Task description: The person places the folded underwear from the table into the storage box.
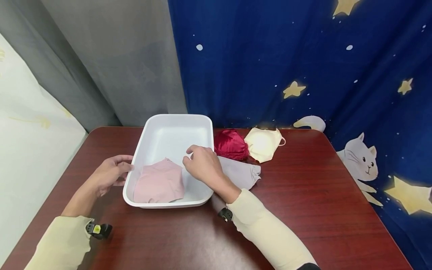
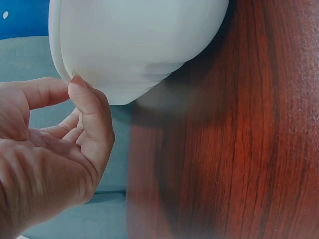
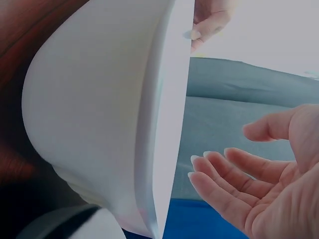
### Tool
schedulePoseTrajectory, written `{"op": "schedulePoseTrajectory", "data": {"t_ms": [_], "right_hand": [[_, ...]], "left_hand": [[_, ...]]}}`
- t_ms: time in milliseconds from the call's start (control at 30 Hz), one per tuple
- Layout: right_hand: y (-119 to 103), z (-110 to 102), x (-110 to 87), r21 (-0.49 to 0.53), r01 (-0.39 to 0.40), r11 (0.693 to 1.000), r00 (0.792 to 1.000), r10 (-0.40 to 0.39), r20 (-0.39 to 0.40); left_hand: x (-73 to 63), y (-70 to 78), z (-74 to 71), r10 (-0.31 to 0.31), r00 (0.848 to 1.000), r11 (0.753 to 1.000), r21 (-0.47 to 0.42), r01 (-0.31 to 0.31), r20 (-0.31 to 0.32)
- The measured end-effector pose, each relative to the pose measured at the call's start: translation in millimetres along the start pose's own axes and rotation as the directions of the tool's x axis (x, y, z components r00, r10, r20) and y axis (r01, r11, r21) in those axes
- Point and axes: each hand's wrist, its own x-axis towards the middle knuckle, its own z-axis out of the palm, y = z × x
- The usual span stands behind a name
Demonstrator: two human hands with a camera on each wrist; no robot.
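Note:
A white plastic basin [image 1: 179, 131] stands on the table, with a folded pink garment [image 1: 158, 183] lying in its near left part. My left hand [image 1: 110, 173] pinches the basin's left rim between thumb and finger. In the left wrist view that thumb and finger meet at the rim. Over the basin's right side hovers my right hand [image 1: 204, 163], its fingers relaxed and slightly bent, with nothing in them. The right wrist view has the same hand [image 3: 264, 174] above the rim, its thumb apart from its fingers.
Right of the basin lies a folded pale grey garment [image 1: 241, 173], partly hidden by my right arm. Behind it are a dark red satin garment [image 1: 230, 145] and a cream garment [image 1: 262, 144] with a thin strap. Curtains [image 1: 253, 67] hang along the table's back edge.

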Motion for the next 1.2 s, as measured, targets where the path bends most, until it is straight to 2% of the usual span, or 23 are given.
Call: {"op": "schedulePoseTrajectory", "data": {"t_ms": [667,1200], "right_hand": [[15.4,-15.9,-1.0,0.044,-0.051,0.998,0.998,0.053,-0.039],[46.9,-34.9,4.5,0.101,-0.136,0.986,0.984,0.146,-0.105]], "left_hand": [[1.2,-2.2,-0.8,-0.006,1.0,1.0,-0.006,0.006,0.0],[0.7,-1.7,-0.5,-0.009,1.0,1.0,-0.008,0.009,-0.002]]}}
